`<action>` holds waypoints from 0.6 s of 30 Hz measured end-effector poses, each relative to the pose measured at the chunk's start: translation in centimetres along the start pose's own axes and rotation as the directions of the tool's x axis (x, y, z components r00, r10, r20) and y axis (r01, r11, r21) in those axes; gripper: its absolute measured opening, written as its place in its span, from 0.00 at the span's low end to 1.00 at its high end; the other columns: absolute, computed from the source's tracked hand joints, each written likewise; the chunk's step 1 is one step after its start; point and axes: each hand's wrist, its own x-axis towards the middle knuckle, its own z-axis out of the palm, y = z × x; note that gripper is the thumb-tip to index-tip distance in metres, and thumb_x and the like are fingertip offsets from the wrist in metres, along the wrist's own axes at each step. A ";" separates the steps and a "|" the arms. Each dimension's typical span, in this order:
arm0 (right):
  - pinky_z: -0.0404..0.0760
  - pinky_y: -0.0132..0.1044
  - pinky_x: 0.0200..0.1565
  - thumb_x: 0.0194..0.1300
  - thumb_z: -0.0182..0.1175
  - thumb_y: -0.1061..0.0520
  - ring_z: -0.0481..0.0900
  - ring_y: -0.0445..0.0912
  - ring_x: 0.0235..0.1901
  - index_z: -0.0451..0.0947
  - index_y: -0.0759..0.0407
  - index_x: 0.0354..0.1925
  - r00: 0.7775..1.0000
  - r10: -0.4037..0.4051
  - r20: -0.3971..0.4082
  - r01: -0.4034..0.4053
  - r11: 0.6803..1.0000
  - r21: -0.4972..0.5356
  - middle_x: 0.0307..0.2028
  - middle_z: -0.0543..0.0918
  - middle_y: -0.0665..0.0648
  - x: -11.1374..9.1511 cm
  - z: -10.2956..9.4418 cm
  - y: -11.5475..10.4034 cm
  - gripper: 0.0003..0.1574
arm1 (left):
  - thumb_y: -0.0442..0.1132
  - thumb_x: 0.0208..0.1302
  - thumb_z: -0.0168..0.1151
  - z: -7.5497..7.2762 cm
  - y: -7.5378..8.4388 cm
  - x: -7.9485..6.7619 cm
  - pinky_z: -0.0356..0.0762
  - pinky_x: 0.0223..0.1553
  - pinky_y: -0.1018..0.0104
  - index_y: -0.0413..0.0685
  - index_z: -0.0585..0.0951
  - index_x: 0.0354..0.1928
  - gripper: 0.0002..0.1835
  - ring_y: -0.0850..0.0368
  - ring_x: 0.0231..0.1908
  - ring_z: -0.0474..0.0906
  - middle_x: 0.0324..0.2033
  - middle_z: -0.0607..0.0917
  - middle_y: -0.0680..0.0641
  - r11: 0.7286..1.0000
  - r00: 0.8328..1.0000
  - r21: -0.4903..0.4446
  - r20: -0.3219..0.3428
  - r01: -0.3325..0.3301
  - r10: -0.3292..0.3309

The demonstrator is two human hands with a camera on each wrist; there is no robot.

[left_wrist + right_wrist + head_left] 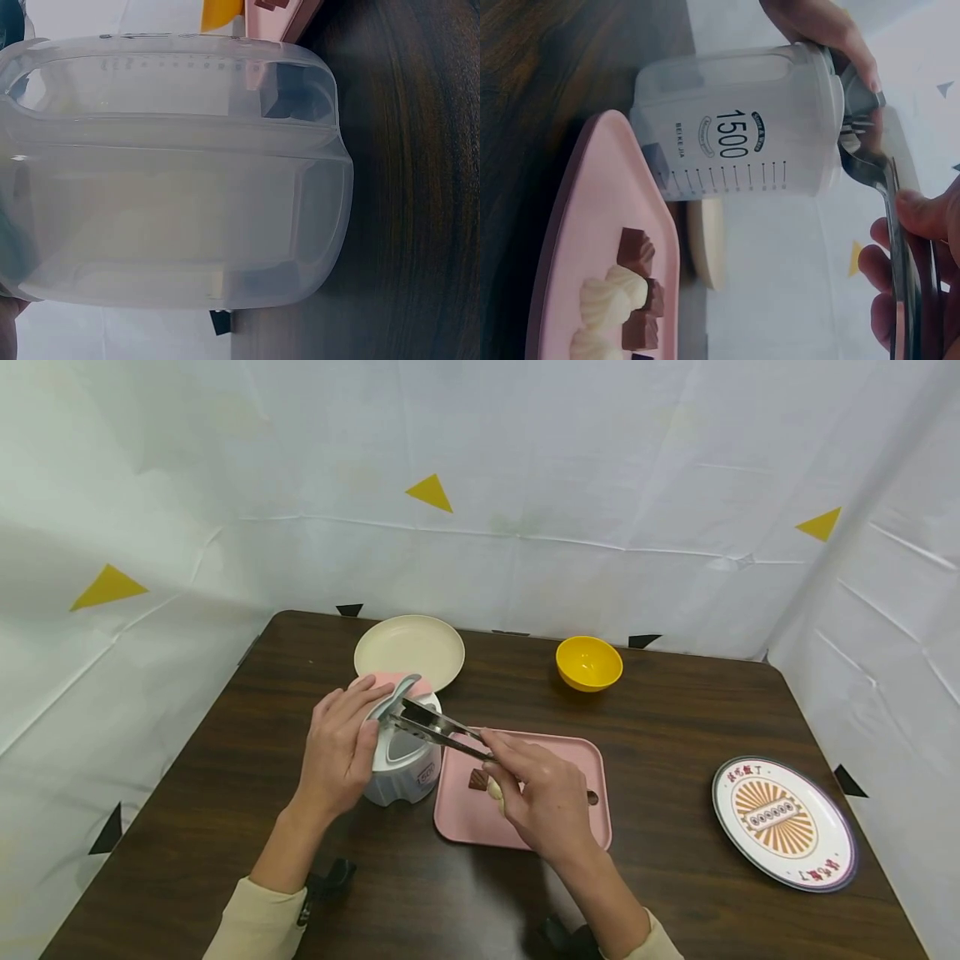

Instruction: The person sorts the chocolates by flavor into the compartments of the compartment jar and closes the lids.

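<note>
A translucent storage container (727, 127) marked 1500 stands upright, with a pink and grey lid whose grey flap (395, 696) is raised. My left hand (337, 743) grips the lid by this flap. My right hand (543, 789) holds metal serving tongs (895, 247) with fork and spoon ends, their tips at the container's mouth. A dark blocky shape (656, 165) shows through the wall near the base. Beside the container, a pink cutting board (465, 818) bears brown chocolates (636, 251) and cream-coloured swirled ones (605, 304), partly hidden by my right hand in the head view.
Behind the container lies a cream plate (408, 647), and a yellow bowl (588, 664) stands at the back of the dark wooden table (675, 718). A patterned white plate (783, 822) sits far to the right. White sheeting (525, 460) walls the table in.
</note>
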 end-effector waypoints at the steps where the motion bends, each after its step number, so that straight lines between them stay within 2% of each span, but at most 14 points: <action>1: 0.72 0.32 0.24 0.59 0.70 0.59 0.80 0.38 0.29 0.80 0.49 0.59 1.000 0.000 0.004 0.000 1.000 -0.004 0.51 0.85 0.47 0.0 0.0 -0.1 0.29 | 0.47 0.72 0.39 0.0 0.0 0.0 0.53 0.65 0.40 0.42 0.82 0.57 0.26 0.46 0.65 0.69 0.56 0.82 0.45 1.000 1.000 -0.001 -0.002 0.000 0.000; 7: 0.78 0.36 0.27 0.56 0.71 0.60 0.85 0.44 0.41 0.80 0.50 0.60 1.000 -0.018 0.003 0.018 1.000 -0.001 0.52 0.84 0.48 -0.1 0.1 0.1 0.32 | 0.46 0.71 0.39 0.0 -0.1 -0.1 0.52 0.65 0.41 0.42 0.82 0.57 0.26 0.47 0.65 0.69 0.57 0.82 0.45 1.000 1.000 -0.003 -0.005 0.002 -0.002; 12: 0.79 0.37 0.28 0.56 0.72 0.58 0.85 0.42 0.37 0.78 0.49 0.62 1.000 -0.006 0.006 0.006 1.000 -0.002 0.52 0.84 0.49 -0.3 -0.1 0.3 0.34 | 0.46 0.71 0.39 0.0 -0.1 -0.1 0.52 0.65 0.41 0.42 0.82 0.56 0.26 0.46 0.65 0.69 0.57 0.82 0.45 1.000 1.000 -0.005 -0.003 -0.002 0.002; 18: 0.81 0.36 0.34 0.56 0.73 0.57 0.82 0.41 0.35 0.75 0.51 0.65 0.999 0.024 0.035 -0.024 1.000 0.006 0.51 0.84 0.52 -0.5 -1.0 1.0 0.38 | 0.47 0.71 0.39 0.1 0.0 0.0 0.53 0.64 0.39 0.42 0.82 0.57 0.26 0.46 0.65 0.69 0.57 0.82 0.45 1.000 1.000 -0.004 -0.001 -0.003 0.003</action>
